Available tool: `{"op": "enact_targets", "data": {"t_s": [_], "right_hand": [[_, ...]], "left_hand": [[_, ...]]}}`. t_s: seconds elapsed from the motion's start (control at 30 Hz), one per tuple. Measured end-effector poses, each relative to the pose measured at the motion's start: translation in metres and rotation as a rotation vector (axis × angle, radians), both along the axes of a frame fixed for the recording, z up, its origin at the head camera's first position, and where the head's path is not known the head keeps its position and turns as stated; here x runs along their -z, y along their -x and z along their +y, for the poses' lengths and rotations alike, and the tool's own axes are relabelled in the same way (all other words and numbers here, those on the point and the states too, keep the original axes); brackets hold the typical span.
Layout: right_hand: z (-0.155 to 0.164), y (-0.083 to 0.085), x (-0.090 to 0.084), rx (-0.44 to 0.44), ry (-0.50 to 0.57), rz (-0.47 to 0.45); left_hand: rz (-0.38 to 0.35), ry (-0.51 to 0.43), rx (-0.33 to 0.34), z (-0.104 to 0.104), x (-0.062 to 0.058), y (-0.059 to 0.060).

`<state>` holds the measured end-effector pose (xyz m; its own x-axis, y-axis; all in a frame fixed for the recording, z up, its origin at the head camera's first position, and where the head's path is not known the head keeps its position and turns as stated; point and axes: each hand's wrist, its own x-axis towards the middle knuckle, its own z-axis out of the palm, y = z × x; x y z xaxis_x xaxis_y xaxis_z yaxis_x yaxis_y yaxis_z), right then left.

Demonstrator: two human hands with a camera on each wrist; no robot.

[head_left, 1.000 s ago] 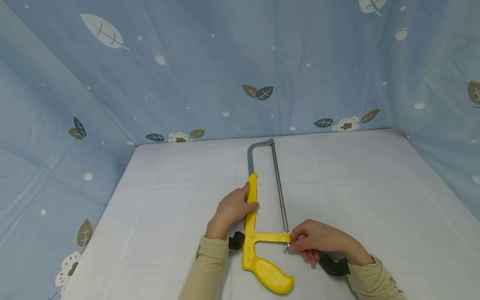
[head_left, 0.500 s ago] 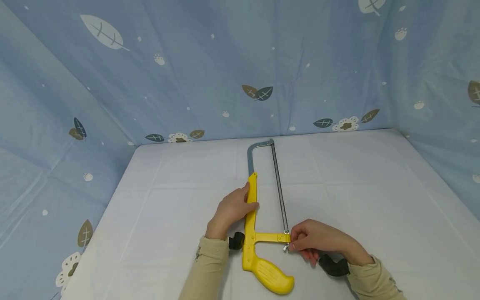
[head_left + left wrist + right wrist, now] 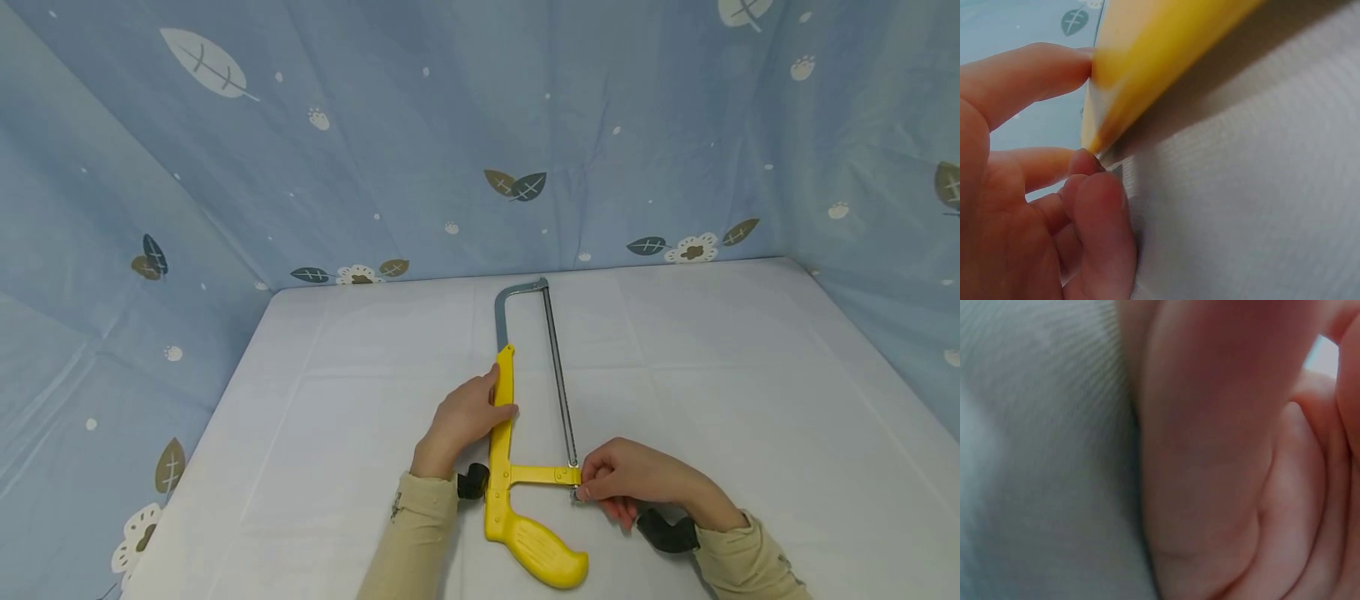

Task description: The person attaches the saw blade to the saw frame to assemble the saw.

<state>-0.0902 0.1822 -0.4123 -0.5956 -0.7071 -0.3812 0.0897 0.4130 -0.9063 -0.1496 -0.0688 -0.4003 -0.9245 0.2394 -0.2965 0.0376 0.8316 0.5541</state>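
right wrist view is nearly all blurred skin, a close-up of the right hand (image 3: 1229, 456) over white cloth; no tool shows there, fingers can't be read from it. left wrist view is blurred too: the yellow frame (image 3: 1147, 69) of the hacksaw runs diagonally, cut off at the top edge, with the left hand (image 3: 1029, 206) beside it, thumb on top of the frame and curled fingertips (image 3: 1100, 194) tucked at its lower edge against the tablecloth (image 3: 1260, 187). a small grey bit at the fingertips is too blurred to name.

head view: hacksaw (image 3: 517, 433) lies flat on the white tablecloth (image 3: 750, 392) near the front middle, grey bow end pointing away, yellow pistol grip (image 3: 536, 550) nearest the person. left hand (image 3: 461, 421) grasps the yellow back bar, thumb over the top, fingers wrapped under and hidden. right hand (image 3: 633, 483) sits at the near end of the blade (image 3: 558, 375), fingertips pinching the small metal fitting (image 3: 574, 495) under the yellow cross arm; the fitting is mostly covered, its shape is hard to tell. black wrist mounts peek out at both beige sleeves, partly hidden. sleeves run off the bottom edge. blue leaf-print cloth (image 3: 450, 125) walls the table on three sides. no containers in view.
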Motion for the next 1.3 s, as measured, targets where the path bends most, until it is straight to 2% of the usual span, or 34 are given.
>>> {"op": "enact_targets", "data": {"t_s": [0.3, 0.8, 1.3], "right_hand": [[0.0001, 0.0003, -0.0021, -0.015, -0.044, 0.029], [0.0004, 0.0006, -0.0009, -0.032, -0.003, 0.019], [0.0038, 0.0015, 0.0026, -0.053, 0.029, -0.029]], "left_hand": [[-0.006, 0.0, -0.005, -0.0004, 0.0, 0.0007], [-0.004, -0.012, -0.008, -0.0006, 0.0017, 0.001], [-0.005, -0.007, -0.008, -0.0007, 0.003, 0.0012]]}}
